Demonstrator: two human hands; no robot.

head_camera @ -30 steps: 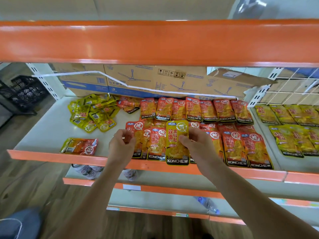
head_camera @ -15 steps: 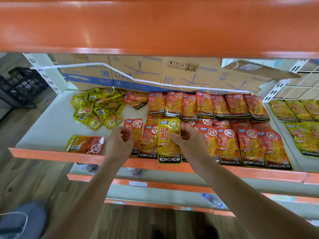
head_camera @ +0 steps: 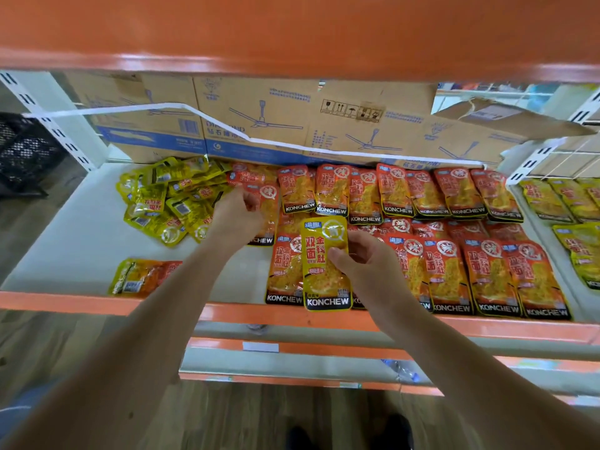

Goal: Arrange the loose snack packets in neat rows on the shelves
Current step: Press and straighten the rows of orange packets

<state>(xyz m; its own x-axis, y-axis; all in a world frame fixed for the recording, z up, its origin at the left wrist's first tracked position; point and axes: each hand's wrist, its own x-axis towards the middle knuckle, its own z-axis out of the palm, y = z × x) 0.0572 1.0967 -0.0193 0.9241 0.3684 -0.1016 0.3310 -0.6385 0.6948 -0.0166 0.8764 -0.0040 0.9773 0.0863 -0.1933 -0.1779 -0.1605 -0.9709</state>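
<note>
Thumb and fingers of my right hand (head_camera: 367, 264) are pinched on one yellow packet (head_camera: 324, 274). It stands upright over the front row (head_camera: 487, 274), with its lower edge at the orange lip of the shelf (head_camera: 81, 222). My left hand (head_camera: 238, 219) is apart from the right, further back, and grips one red packet (head_camera: 269, 219) by its upper part.

I judge these pouches to be light, soft and glossy, so they will bend and may slip. The flat sealed edge at the top or side is a better place to hold than the filled middle.

Now the count. I have one yellow and one red in my hands. The back row (head_camera: 394, 193) shows seven red ones, I think. The front row shows about five, overlapping, and more are half hidden between the two rows. The yellow pile (head_camera: 168, 203) at the left is too tangled to count. At the front left lies a loose packet (head_camera: 143, 277), perhaps two, I cannot tell. Behind everything stand cardboard boxes (head_camera: 259, 118).
</note>
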